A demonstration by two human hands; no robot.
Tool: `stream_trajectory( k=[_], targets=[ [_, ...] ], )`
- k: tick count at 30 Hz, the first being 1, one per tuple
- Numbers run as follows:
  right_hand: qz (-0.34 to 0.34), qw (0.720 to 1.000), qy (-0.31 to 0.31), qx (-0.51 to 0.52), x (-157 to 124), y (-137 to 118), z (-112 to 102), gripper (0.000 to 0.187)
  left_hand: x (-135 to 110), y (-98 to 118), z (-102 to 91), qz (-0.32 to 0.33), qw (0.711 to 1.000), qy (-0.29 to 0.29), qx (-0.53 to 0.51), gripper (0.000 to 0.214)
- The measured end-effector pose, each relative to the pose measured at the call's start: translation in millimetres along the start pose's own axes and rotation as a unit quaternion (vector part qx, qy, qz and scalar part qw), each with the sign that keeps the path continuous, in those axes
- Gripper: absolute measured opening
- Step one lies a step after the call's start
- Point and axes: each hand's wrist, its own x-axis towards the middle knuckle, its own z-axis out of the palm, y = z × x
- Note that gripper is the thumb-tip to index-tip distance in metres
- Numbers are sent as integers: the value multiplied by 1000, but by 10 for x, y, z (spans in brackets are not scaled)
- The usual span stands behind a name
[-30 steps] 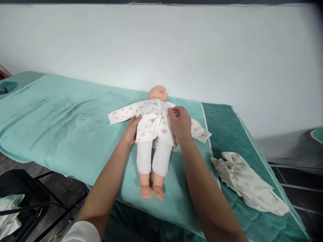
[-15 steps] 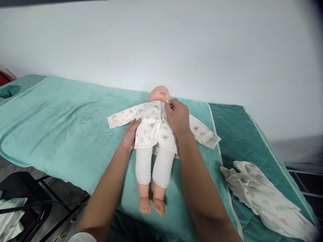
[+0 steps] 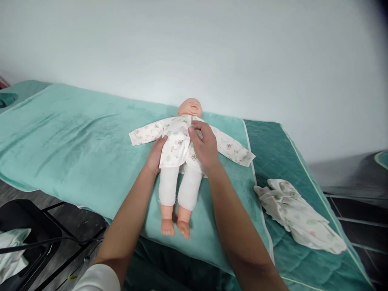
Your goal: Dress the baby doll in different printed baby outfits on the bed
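Note:
A baby doll point(image 3: 182, 161) lies on its back on a light green towel point(image 3: 75, 141), head toward the wall. It wears a white patterned jacket point(image 3: 174, 139) and white leggings. My left hand point(image 3: 156, 153) rests flat against the jacket's left side, fingers stretched out. My right hand point(image 3: 204, 143) lies on the doll's chest with its fingers curled on the jacket's front edge.
A crumpled patterned baby garment point(image 3: 297, 214) lies on the dark green quilted pad point(image 3: 279, 161) to the right. A black chair point(image 3: 30, 230) with white cloth stands at lower left. A white wall runs behind the table.
My right hand has come down from the doll's collar to the middle of its chest. My left hand has stayed at the jacket's side.

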Motion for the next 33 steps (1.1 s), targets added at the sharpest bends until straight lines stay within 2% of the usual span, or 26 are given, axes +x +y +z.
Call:
stream_trajectory(
  k=[2,6,13,17,21,26,28,31,32,33],
  targets=[
    [-2,1000,0,-11,-132,-19,-5,24,-41,2,-13,27,999,7,21,43],
    [-41,997,-57,-41,-338,-2,-42,29,-190,-9,-53,67,993,63,79,37],
    [-47,995,-81,-40,-431,-3,-85,33,-626,-77,-233,170,955,87,228,24],
    [-53,994,-67,-73,-455,-56,-54,34,-733,-93,-287,211,925,100,301,24],
    [-79,991,-51,-92,-498,-76,-26,35,-726,-93,-271,222,916,96,320,26],
    [-127,987,-14,-95,-567,36,-24,36,-706,-129,-311,223,908,113,336,28],
    [-146,984,9,-102,-615,65,-20,33,-707,-142,-334,243,900,108,346,22],
    [-152,983,43,-98,-754,50,-42,11,-721,-141,-363,321,869,58,372,9],
    [-146,984,53,-92,-829,37,-63,9,-729,-137,-375,347,856,33,381,11],
    [-138,985,60,-85,-920,27,-92,17,-738,-133,-390,367,845,11,390,14]
  ],
)
